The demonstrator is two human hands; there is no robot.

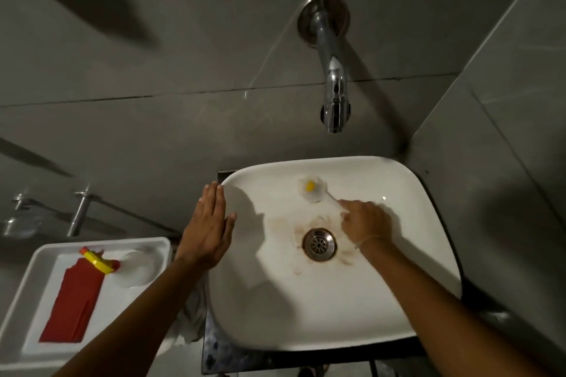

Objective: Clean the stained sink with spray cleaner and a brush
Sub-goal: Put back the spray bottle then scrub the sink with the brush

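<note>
Gripping brush (312, 190), right hand (366, 220) inside sink (422, 193).

Your single head view: looks steeply down from close above sink (333, 309), facing tiled wall (183, 55); tap (332, 70) ahead, tray (36, 269) at left edge.

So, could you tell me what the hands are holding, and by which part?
The right hand grips the brush by its handle; the left hand holds nothing, resting on the sink rim.

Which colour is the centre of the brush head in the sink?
Yellow, ringed by white bristles: brush head, seen in the head view.
</note>
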